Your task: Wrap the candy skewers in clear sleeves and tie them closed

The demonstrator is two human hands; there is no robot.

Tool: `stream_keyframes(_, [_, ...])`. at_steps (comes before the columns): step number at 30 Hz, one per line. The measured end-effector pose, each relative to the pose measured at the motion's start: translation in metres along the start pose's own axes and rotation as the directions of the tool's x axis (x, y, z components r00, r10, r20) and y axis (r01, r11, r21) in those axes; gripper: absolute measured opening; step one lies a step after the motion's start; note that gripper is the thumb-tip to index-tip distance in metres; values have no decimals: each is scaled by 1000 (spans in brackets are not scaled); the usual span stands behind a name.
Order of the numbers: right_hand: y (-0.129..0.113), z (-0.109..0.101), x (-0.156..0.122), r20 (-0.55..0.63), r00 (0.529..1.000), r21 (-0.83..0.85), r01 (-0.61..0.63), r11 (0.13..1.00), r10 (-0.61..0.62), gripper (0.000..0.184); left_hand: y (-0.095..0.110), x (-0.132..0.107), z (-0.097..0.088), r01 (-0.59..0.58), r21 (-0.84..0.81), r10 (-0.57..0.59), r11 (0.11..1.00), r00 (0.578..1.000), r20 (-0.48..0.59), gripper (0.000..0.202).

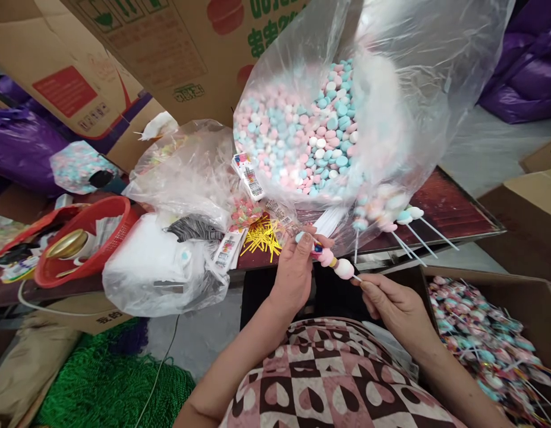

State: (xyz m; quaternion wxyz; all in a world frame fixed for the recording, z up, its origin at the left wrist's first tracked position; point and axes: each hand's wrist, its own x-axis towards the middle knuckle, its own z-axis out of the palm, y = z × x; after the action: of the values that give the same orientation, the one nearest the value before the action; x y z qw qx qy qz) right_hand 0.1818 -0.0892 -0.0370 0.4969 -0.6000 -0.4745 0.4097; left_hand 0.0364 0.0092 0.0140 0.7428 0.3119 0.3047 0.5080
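Both hands are on one candy skewer [344, 269], held over the near table edge, just above the lap. Left hand [293, 267]: fingers closed around the upper candy end, thumb on top, a pale blue piece showing at the fingertips. Right hand [393, 303]: thumb and fingers pinched narrow on the bare stick just below the last candy. Skewer slants down from left hand to right hand: pink and white puffs, a gold band between them, a multicoloured bit next to the left fingers.

Table [462, 208]: big clear bag [297, 142] of pink, blue and white candies stands behind the hands. More skewers [402, 217] lie to its right, sticks poking over the edge. White sticks [331, 221] sit just behind the left hand. Yellow ties [261, 238] are piled left of it, printed labels [226, 252] beside them. Further left: a white plastic bag [144, 261], then a red basket [130, 229] with a gold bowl [66, 244] in it.

Right of the lap, below table level: open carton [540, 309] with a heap of wrapped candy [484, 339]. Green cord [115, 386] is heaped low left.
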Motion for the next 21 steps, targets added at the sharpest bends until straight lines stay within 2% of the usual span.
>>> stream_keyframes(6, [0,10,1,-123,992,-64,19,998,-27,21,3,1,-4,-13,-15,12,1000,1000,-29,31])
stream_keyframes(9, [0,16,0,-175,985,-59,-9,998,-2,22,1,0,-1,-16,-27,15,1000,1000,-24,30])
stream_keyframes(12, [-1,21,-4,-110,993,-22,-36,999,34,23,-3,-4,0,-49,13,50,999,998,-30,28])
stream_keyframes(15, [-2,23,-8,-11,997,24,-75,997,76,26,-5,-8,-1,-32,42,34,999,998,-49,31])
stream_keyframes(19, [-2,23,-12,112,980,150,-179,972,164,33,-4,-12,-2,-19,55,21,998,999,-39,33])
stream_keyframes(21, [-2,24,-12,137,973,219,-213,952,186,34,-5,-13,-1,-16,61,18,998,1000,-26,30])
